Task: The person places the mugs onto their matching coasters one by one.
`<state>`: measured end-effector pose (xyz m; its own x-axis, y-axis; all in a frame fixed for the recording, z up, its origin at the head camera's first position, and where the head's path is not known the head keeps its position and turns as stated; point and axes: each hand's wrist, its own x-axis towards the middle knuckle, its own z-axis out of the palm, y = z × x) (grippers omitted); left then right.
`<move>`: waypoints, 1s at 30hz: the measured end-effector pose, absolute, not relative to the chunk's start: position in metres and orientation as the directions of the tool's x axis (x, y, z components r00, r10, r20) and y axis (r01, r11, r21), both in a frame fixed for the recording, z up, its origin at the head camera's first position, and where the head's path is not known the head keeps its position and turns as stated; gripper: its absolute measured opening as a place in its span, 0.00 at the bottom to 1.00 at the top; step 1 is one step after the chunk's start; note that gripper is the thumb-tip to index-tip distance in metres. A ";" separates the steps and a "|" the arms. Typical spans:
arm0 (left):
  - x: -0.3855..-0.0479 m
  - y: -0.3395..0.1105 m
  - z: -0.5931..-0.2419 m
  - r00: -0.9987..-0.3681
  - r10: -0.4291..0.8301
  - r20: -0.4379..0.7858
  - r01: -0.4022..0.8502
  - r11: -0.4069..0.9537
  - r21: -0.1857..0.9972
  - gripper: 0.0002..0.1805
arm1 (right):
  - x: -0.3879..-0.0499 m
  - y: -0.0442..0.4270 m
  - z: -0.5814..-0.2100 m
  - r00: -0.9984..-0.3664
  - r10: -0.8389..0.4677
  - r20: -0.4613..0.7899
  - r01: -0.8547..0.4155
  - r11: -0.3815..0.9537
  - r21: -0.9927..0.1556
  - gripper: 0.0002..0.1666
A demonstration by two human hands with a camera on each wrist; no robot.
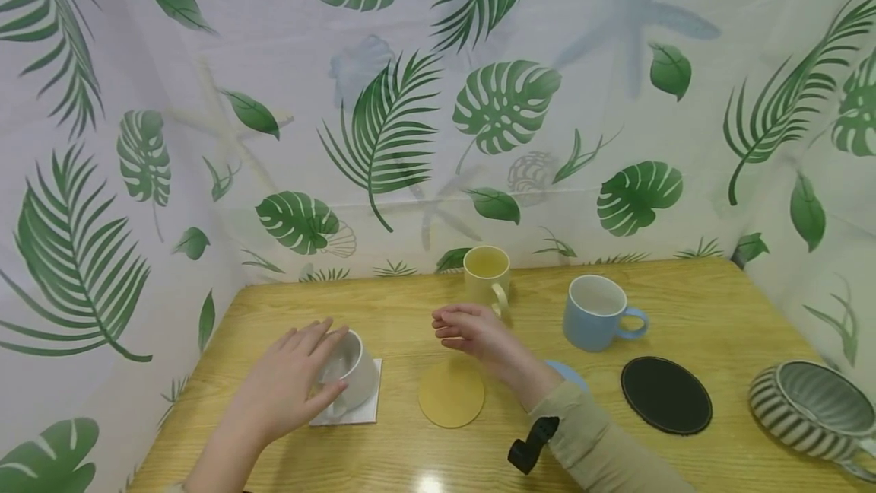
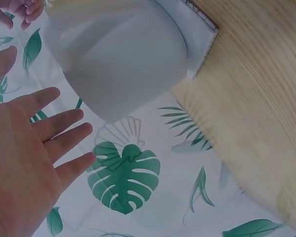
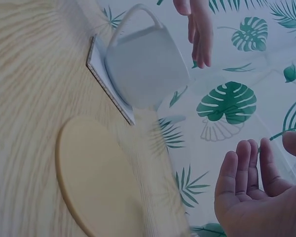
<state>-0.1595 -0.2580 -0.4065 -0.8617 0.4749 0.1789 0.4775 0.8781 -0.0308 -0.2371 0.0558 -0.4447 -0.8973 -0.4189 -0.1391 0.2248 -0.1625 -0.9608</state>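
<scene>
A white mug (image 1: 353, 371) stands on a square white coaster (image 1: 370, 407) at the left of the table. My left hand (image 1: 290, 379) is beside and partly over this mug, fingers spread; the left wrist view shows a gap between the fingertips and the mug's wall. My right hand (image 1: 479, 337) hovers near the round yellow coaster (image 1: 452, 395), its fingers loosely bent and nothing in them. Just behind that hand stands a yellow mug (image 1: 484, 280), its handle partly hidden by the hand.
A light blue mug (image 1: 592, 318) stands at the right, with a black oval coaster (image 1: 667, 395) in front. A blue coaster (image 1: 568, 375) is mostly hidden under the right forearm. A striped ribbed cup (image 1: 797, 409) sits near the right edge. Leaf-print cloth (image 1: 411, 242) walls the table's back and sides.
</scene>
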 end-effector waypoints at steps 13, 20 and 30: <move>-0.163 -0.238 -0.412 -0.829 0.538 0.151 0.535 0.843 -0.060 0.39 | -0.243 0.074 -0.444 -0.905 -0.399 -0.147 0.248 -0.215 -0.945 0.11; -0.163 -0.229 -0.415 -0.815 0.558 0.154 0.555 0.829 -0.069 0.38 | -0.244 0.084 -0.444 -0.909 -0.383 -0.162 0.264 -0.229 -0.937 0.10; -0.163 -0.218 -0.419 -0.796 0.585 0.155 0.579 0.811 -0.082 0.39 | -0.247 0.100 -0.448 -0.920 -0.356 -0.164 0.257 -0.232 -0.938 0.12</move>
<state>-0.1634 -0.2178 -0.4193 -0.7962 0.5848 0.1551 0.5795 0.8108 -0.0822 -0.2472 0.1004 -0.4483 -0.9198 -0.3565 -0.1640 0.2573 -0.2323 -0.9380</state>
